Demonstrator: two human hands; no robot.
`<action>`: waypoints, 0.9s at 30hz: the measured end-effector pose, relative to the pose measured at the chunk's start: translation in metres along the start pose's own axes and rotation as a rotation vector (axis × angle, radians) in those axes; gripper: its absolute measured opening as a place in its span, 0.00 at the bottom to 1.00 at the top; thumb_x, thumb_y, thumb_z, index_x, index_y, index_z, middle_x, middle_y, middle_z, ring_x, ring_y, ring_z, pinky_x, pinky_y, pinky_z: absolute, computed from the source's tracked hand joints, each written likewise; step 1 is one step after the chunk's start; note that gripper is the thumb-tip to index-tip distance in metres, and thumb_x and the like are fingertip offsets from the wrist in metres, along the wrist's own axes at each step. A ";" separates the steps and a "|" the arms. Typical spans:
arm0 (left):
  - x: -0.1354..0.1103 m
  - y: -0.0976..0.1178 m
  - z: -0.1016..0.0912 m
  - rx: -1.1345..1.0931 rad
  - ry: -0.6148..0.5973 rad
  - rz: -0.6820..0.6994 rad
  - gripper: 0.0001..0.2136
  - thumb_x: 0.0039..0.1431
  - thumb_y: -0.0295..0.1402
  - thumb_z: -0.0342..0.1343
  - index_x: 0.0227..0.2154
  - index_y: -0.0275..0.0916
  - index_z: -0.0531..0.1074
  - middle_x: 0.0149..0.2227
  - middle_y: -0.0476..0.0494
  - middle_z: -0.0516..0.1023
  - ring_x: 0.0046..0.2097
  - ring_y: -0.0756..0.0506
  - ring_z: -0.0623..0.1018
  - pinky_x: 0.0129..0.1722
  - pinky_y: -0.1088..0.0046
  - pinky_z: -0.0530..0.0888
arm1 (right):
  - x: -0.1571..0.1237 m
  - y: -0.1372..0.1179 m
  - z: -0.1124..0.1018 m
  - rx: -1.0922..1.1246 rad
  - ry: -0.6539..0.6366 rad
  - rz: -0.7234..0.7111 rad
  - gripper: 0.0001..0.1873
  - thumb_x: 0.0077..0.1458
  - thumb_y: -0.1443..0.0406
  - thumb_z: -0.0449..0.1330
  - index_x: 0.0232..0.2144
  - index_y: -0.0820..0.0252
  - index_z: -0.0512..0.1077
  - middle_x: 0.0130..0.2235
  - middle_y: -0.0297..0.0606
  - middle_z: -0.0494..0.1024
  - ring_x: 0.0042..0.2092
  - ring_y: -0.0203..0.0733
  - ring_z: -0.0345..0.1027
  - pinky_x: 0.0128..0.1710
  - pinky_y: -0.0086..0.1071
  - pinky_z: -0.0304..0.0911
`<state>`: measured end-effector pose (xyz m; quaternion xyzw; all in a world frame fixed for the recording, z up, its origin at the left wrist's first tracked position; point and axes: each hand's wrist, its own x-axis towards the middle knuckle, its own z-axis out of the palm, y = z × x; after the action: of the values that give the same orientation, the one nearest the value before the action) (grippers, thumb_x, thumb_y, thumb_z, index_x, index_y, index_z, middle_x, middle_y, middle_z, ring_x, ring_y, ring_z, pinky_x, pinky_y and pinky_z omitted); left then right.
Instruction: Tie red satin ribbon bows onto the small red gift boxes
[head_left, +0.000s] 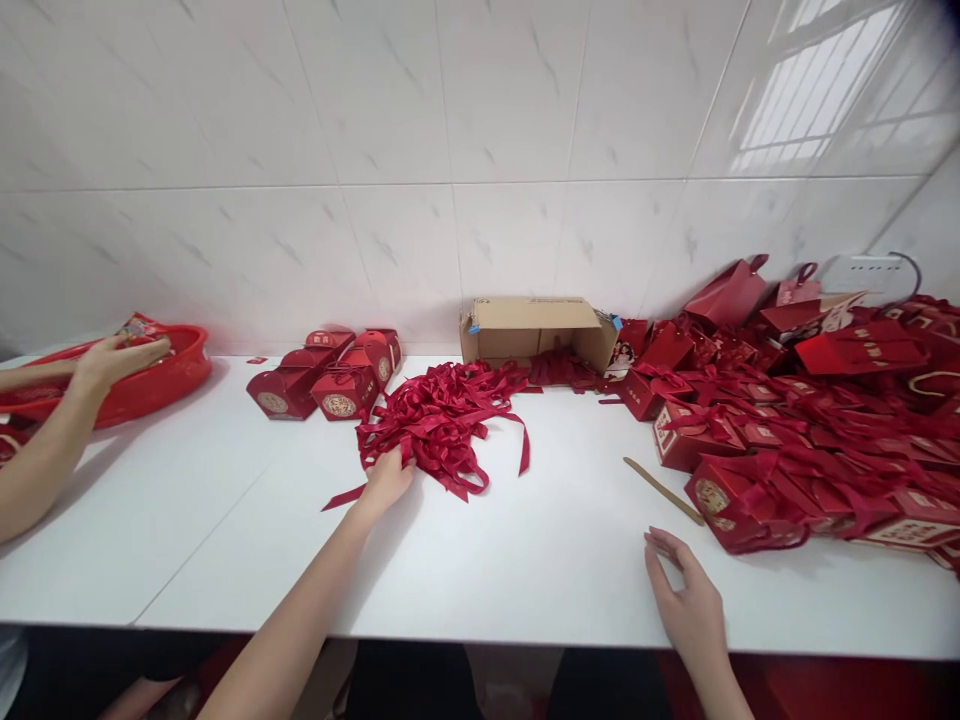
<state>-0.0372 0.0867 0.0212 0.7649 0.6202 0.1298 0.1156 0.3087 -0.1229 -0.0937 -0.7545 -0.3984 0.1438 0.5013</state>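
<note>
A tangled heap of dark red ribbons [442, 410] lies in the middle of the white table. At its near edge, my left hand [390, 480] has its fingers closed on ribbon; the fingertips are partly hidden among the strands. One ribbon end sticks out to the left of this hand. My right hand [690, 595] hovers near the table's front edge, fingers gently curved and the thumb apart, with nothing in it. Just beyond it lies a thin gold-coloured strip [664, 490], which it does not touch. Several red gift boxes tied with ribbon [750, 500] are massed to the right.
Untied red boxes [341, 390] stand left of the heap. An open cardboard box [536, 315] with red ribbons inside rests against the tiled wall. At the far left, another person's hand [109, 362] is over a red basin [172, 385]. A white power strip [862, 272] sits back right.
</note>
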 end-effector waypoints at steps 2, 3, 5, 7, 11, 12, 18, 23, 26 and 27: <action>-0.017 0.015 -0.014 -0.054 -0.039 0.086 0.10 0.56 0.29 0.40 0.28 0.41 0.67 0.33 0.45 0.76 0.39 0.41 0.75 0.43 0.62 0.67 | -0.010 -0.014 0.004 0.086 -0.086 -0.005 0.19 0.51 0.51 0.55 0.38 0.58 0.72 0.44 0.45 0.76 0.48 0.52 0.68 0.50 0.44 0.61; -0.031 0.024 -0.019 -0.080 -0.054 0.130 0.10 0.56 0.29 0.40 0.28 0.42 0.67 0.31 0.47 0.76 0.37 0.42 0.75 0.43 0.64 0.67 | -0.017 -0.026 0.008 0.146 -0.161 -0.014 0.19 0.51 0.51 0.55 0.37 0.58 0.73 0.43 0.45 0.76 0.47 0.51 0.68 0.49 0.43 0.62; -0.068 0.043 -0.019 -0.138 -0.063 0.183 0.11 0.60 0.32 0.38 0.29 0.42 0.65 0.29 0.48 0.75 0.33 0.45 0.74 0.40 0.67 0.68 | -0.035 -0.054 0.021 0.298 -0.387 -0.048 0.18 0.53 0.51 0.55 0.34 0.57 0.75 0.41 0.44 0.76 0.46 0.48 0.69 0.47 0.38 0.63; -0.105 0.064 -0.009 -0.344 -0.111 0.148 0.12 0.61 0.38 0.39 0.28 0.41 0.64 0.29 0.47 0.74 0.32 0.45 0.73 0.35 0.70 0.69 | -0.054 -0.083 0.037 0.445 -0.617 -0.021 0.19 0.56 0.50 0.53 0.32 0.58 0.75 0.39 0.43 0.76 0.43 0.46 0.69 0.45 0.36 0.63; -0.154 0.089 0.027 -0.523 -0.390 0.245 0.16 0.63 0.42 0.38 0.29 0.41 0.68 0.31 0.43 0.76 0.33 0.45 0.75 0.33 0.71 0.70 | -0.082 -0.117 0.066 0.844 -0.851 0.341 0.27 0.55 0.45 0.51 0.27 0.61 0.73 0.26 0.37 0.71 0.29 0.38 0.65 0.32 0.31 0.62; -0.160 0.090 0.036 -0.490 -0.401 0.318 0.16 0.63 0.41 0.38 0.30 0.41 0.69 0.33 0.41 0.77 0.34 0.44 0.75 0.34 0.70 0.69 | -0.085 -0.120 0.069 0.921 -0.852 0.416 0.26 0.54 0.46 0.53 0.24 0.62 0.72 0.23 0.34 0.68 0.27 0.35 0.62 0.29 0.29 0.60; -0.169 0.078 0.060 -0.298 -0.517 0.541 0.13 0.61 0.37 0.42 0.32 0.41 0.71 0.30 0.42 0.78 0.29 0.45 0.75 0.30 0.71 0.68 | -0.082 -0.121 0.064 0.916 -0.811 0.414 0.18 0.48 0.54 0.64 0.20 0.63 0.70 0.21 0.30 0.64 0.25 0.30 0.53 0.27 0.25 0.53; -0.173 0.076 0.047 -0.416 -0.576 0.415 0.14 0.62 0.40 0.42 0.29 0.40 0.68 0.31 0.44 0.77 0.30 0.47 0.74 0.31 0.74 0.68 | -0.067 -0.127 0.051 0.987 -0.709 0.462 0.12 0.50 0.56 0.63 0.26 0.60 0.72 0.30 0.36 0.74 0.34 0.37 0.66 0.38 0.31 0.62; -0.163 0.066 0.039 -0.430 -0.500 0.320 0.12 0.60 0.37 0.43 0.26 0.40 0.68 0.29 0.45 0.75 0.31 0.47 0.73 0.32 0.74 0.68 | -0.050 -0.118 0.035 1.023 -0.619 0.485 0.12 0.51 0.55 0.61 0.27 0.58 0.69 0.30 0.37 0.73 0.34 0.40 0.68 0.38 0.36 0.65; -0.156 0.059 0.036 -0.441 -0.451 0.291 0.11 0.59 0.34 0.44 0.26 0.40 0.68 0.29 0.46 0.75 0.32 0.47 0.73 0.34 0.74 0.68 | -0.042 -0.113 0.028 0.995 -0.549 0.468 0.12 0.50 0.55 0.61 0.27 0.57 0.69 0.30 0.37 0.73 0.33 0.41 0.68 0.37 0.37 0.65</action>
<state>-0.0010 -0.0786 -0.0011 0.8115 0.4205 0.1035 0.3924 0.2132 -0.1160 -0.0156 -0.4328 -0.2217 0.6079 0.6277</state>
